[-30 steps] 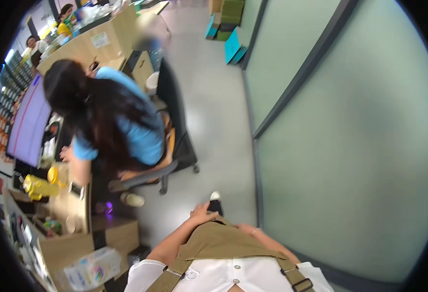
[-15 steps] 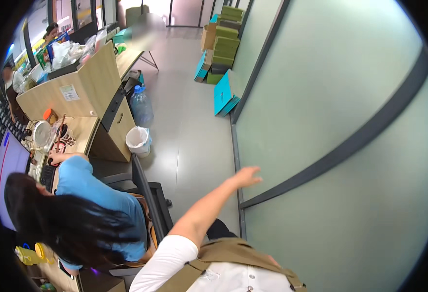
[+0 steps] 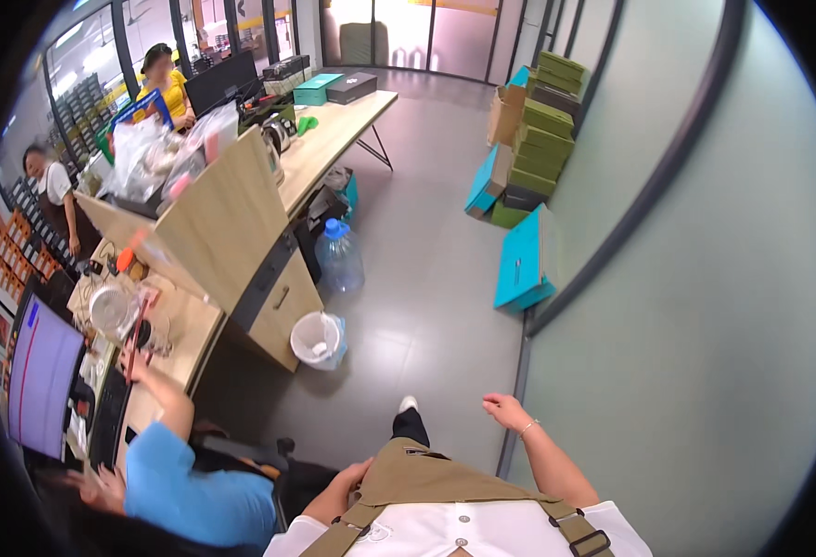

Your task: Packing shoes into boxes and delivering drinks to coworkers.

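Low in front of me, my left hand (image 3: pixel 347 483) is beside the edge of my olive apron (image 3: pixel 417 478); its fingers are partly hidden, and I cannot see anything in it. Farther right, my right hand (image 3: pixel 505 410) hangs in the air near the frosted glass wall (image 3: pixel 668 306). Its fingers are curled together with nothing showing in them, and a thin bracelet circles the wrist. One of my shoes (image 3: pixel 409 403), white, is on the grey floor ahead.
A person in blue (image 3: pixel 199 487) sits at a desk (image 3: pixel 180 325) on the left. Beyond are a white bin (image 3: pixel 318 342), a large plastic water bottle (image 3: pixel 341 262) and a long table (image 3: pixel 334 125). Teal boxes (image 3: pixel 522 265) and stacked green boxes (image 3: pixel 542 148) line the wall.
The view has advanced along the aisle. My left arm, stretched out ahead before, is now down beside the apron. My right hand has come into view on the right.
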`<state>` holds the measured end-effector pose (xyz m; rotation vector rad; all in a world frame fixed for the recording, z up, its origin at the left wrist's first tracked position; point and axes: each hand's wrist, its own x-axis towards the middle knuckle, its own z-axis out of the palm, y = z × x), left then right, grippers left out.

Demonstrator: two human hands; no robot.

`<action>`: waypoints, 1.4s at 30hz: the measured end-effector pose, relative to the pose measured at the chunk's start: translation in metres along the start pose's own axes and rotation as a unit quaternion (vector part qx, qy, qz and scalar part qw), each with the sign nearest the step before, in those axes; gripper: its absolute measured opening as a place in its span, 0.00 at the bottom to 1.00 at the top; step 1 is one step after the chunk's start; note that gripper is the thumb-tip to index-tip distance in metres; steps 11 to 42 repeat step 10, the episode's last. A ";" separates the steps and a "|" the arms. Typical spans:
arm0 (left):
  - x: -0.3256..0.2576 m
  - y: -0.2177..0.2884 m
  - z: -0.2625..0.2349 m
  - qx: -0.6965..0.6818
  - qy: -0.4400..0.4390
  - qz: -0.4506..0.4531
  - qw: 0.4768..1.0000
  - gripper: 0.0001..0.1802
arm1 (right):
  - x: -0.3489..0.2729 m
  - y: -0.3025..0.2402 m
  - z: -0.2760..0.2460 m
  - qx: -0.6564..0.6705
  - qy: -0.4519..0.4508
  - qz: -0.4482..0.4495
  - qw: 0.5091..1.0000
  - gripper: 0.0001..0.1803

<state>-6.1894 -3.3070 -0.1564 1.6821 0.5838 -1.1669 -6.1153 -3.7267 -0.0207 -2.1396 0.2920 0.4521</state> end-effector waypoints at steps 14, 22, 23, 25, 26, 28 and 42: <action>0.167 0.396 -0.152 0.010 0.140 0.162 0.977 0.24 | 0.164 0.048 -0.073 -0.062 -0.142 0.202 0.967 0.19; 0.167 0.396 -0.152 0.010 0.140 0.162 0.977 0.24 | 0.164 0.048 -0.073 -0.062 -0.142 0.202 0.967 0.19; 0.167 0.396 -0.152 0.010 0.140 0.162 0.977 0.24 | 0.164 0.048 -0.073 -0.062 -0.142 0.202 0.967 0.19; 0.167 0.396 -0.152 0.010 0.140 0.162 0.977 0.24 | 0.164 0.048 -0.073 -0.062 -0.142 0.202 0.967 0.19; 0.167 0.396 -0.152 0.010 0.140 0.162 0.977 0.24 | 0.164 0.048 -0.073 -0.062 -0.142 0.202 0.967 0.19; 0.167 0.396 -0.152 0.010 0.140 0.162 0.977 0.24 | 0.164 0.048 -0.073 -0.062 -0.142 0.202 0.967 0.19; 0.167 0.396 -0.152 0.010 0.140 0.162 0.977 0.24 | 0.164 0.048 -0.073 -0.062 -0.142 0.202 0.967 0.19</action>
